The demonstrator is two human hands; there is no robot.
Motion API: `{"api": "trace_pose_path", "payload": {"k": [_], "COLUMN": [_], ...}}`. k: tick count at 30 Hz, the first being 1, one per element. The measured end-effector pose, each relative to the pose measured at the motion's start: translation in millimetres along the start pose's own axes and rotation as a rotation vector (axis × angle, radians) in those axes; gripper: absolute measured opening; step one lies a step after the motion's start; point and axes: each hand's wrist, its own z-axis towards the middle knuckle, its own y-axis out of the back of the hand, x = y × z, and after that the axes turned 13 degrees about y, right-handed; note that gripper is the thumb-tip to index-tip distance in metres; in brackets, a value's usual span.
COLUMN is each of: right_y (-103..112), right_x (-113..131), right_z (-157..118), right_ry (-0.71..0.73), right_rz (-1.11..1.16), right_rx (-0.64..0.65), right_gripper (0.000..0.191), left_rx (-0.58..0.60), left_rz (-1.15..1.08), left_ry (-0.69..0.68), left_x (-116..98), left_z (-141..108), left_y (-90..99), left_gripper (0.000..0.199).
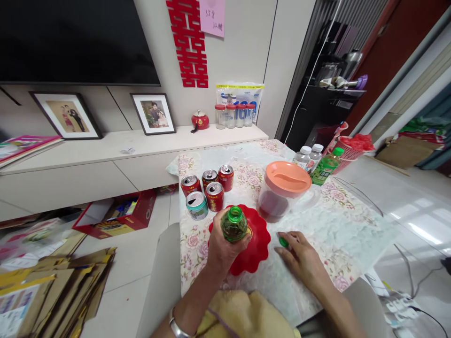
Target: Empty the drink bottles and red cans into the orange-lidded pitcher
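Left hand [223,242]: wrapped snugly round the green bottle [233,231], just below the open mouth. Squeeze firmly but gently, with the thumb clear of the rim. Keep the wrist still and the mouth up, to stop spills. Place of the bottle: over the red dish [254,257]. Hard to tell from this view whether touching the dish or just above. Hard to see, too, how full.

Right hand [301,257]: narrow, with thumb and finger about the cap [283,242], low by the desk [340,239], near 4 o'clock from the bottle. Cannot tell whether pinching or only touching. Best to hold the cap by the sides, not inside, to stay clean. Best to keep flat, too, so as not to roll.

Watch out for the tub [273,203] at 2 o'clock and the cans [214,197] at 11 o'clock. Go slowly there, with elbows tucked in. With any tilt, stay over the dish to catch drips.
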Motion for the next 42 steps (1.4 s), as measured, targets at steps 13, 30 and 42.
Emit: {"api": "trace_pose_path", "payload": {"k": [13,30,42], "right_y": [19.0,23.3,19.6], "right_x": [56.3,171.4,169.2], "right_z": [44.3,135.7,138.8], "right_ry": [0.317,0.646,0.512], "right_rz": [-0.052,-0.109,-0.195], "right_rx": [-0.016,0.356,0.298], "right_gripper": [0.023,0.034,0.011], "left_rx": [-0.018,0.004,-0.011], "left_rz": [-0.023,0.010,0.017], "left_ry": [-0.012,-0.124,-0.128], "left_x": [0.1,11.8,8.6], "left_z": [0.7,2.7,3.3], "left_y": [-6.6,-7.3,-6.7], "left_gripper": [0.069,0.074,0.075]}}
